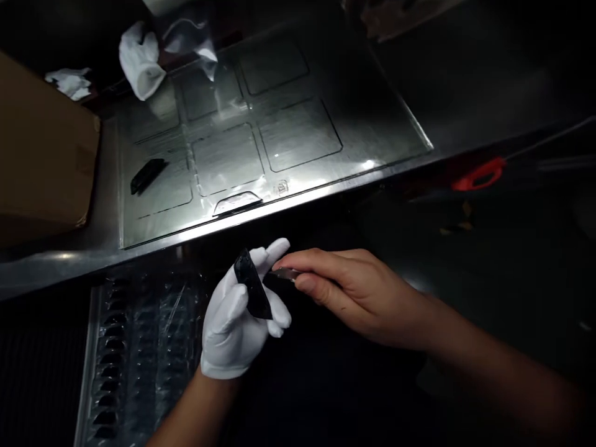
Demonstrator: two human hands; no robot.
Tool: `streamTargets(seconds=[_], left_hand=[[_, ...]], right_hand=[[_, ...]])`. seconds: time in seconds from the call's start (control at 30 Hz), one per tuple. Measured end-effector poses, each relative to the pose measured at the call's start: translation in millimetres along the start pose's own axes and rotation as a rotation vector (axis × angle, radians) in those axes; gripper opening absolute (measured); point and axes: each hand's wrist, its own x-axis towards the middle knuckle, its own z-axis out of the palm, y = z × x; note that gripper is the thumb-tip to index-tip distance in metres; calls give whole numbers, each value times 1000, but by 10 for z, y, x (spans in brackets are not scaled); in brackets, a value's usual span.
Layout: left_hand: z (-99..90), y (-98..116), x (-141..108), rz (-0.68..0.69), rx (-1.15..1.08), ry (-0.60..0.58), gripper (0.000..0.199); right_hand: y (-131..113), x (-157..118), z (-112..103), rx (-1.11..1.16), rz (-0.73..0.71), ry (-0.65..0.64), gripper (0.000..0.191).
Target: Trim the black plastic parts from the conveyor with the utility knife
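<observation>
My left hand (233,329), in a white glove, grips a small black plastic part (252,284) with slanted ends between thumb and fingers. Its long side is tilted, and some of its edge is hidden by the glove. My bare right hand (354,292) pinches a thin metal blade (285,273) between thumb and forefinger, its tip pointing at the black part. Whether the tip touches the part cannot be made out. Beyond both hands, a similar black piece (147,175) lies on the clear sheet (298,133) that covers the metal table.
A clear tray (139,360) with rows of dark parts is at lower left, below the table edge. A cardboard box (46,149) stands at left. A white glove (140,62) and crumpled white paper (71,82) lie behind. A red handle (479,175) is at right.
</observation>
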Motion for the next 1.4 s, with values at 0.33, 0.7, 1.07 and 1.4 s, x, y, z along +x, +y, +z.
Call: streamTargets(seconds=[0.33, 0.7, 1.07, 1.4], left_hand=[[120, -167, -63, -82, 12, 22, 39], [59, -67, -74, -83, 46, -96, 39], [18, -53, -117, -67, 7, -70, 38], [18, -97, -158, -41, -61, -113, 37]], right_hand=[[-6, -89, 5, -120, 33, -47, 32], [-27, -97, 88, -149, 18, -24, 29], [9, -98, 106, -232, -71, -114, 33], [-32, -116, 119, -229, -74, -128, 31]])
